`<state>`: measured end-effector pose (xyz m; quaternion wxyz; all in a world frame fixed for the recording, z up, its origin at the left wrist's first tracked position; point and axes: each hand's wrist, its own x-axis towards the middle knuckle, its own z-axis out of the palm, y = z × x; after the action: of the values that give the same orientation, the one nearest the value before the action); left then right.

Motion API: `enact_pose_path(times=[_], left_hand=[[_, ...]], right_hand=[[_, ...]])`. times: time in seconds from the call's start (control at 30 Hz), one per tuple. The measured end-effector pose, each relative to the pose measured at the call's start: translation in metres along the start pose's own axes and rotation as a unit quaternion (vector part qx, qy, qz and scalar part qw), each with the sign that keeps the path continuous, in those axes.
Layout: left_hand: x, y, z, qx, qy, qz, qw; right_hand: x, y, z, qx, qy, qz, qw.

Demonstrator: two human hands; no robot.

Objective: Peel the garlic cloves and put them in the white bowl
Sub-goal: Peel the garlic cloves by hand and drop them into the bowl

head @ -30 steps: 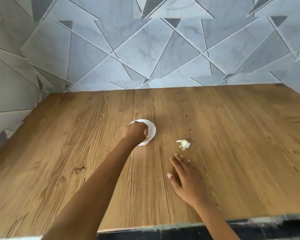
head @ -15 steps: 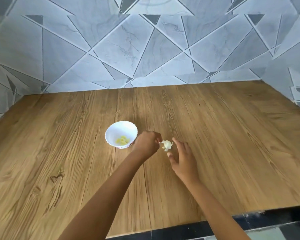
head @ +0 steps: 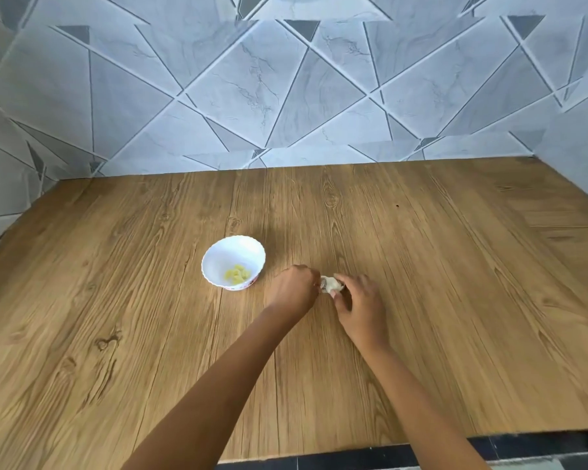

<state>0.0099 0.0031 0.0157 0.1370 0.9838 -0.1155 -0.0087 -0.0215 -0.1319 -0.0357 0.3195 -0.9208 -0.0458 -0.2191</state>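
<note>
- A person's left hand (head: 294, 288) and right hand (head: 360, 300) meet low over the wooden worktop (head: 421, 266), with the garlic piece (head: 331, 284) caught between them.
- The garlic piece lies directly between the two sets of fingers. Its long axis runs roughly from one hand to the other, and neither hand is nearer.
- The right fingers (head: 350, 281) curl over its right end. The left fingers, tightly curled, pinch its left end, though that contact is partly hidden.
- The white bowl (head: 218, 252), holding peeled cloves (head: 237, 273), stands just beyond the left knuckles, so the left hand probably has the shorter carry.
</note>
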Motion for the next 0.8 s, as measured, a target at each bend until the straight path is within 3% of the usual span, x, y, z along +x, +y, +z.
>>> enact_pose_path(times=[0.1, 0.2, 0.3, 0.4, 0.5, 0.6, 0.7, 0.8], left_hand=[[-0.003, -0.005, -0.004, -0.016, 0.001, 0.009, 1.0], [-0.015, -0.019, -0.009, -0.158, 0.042, -0.037, 0.986], [-0.038, -0.027, -0.021, -0.277, 0.071, -0.103, 0.953], [-0.065, -0.03, -0.03, -0.408, 0.078, -0.157, 0.896], [-0.089, -0.037, -0.033, -0.485, 0.083, -0.2, 0.847], [-0.111, -0.046, -0.032, -0.533, 0.049, -0.214, 0.817], [-0.127, -0.053, -0.031, -0.551, 0.034, -0.213, 0.806], [-0.14, -0.061, -0.03, -0.568, 0.028, -0.212, 0.795]], right_hand=[[0.0, 0.001, 0.0, 0.002, 0.001, -0.012, 1.0], [-0.002, 0.002, 0.001, 0.013, -0.012, -0.004, 1.0], [-0.007, -0.004, -0.001, 0.01, 0.02, 0.003, 1.0], [-0.019, -0.024, 0.0, 0.049, 0.058, -0.024, 0.997], [-0.033, -0.046, 0.008, 0.126, 0.005, -0.058, 0.99], [-0.043, -0.067, 0.014, 0.255, -0.101, -0.024, 0.961], [-0.045, -0.084, 0.015, 0.36, -0.203, 0.05, 0.909], [-0.051, -0.093, 0.014, 0.4, -0.236, 0.08, 0.882]])
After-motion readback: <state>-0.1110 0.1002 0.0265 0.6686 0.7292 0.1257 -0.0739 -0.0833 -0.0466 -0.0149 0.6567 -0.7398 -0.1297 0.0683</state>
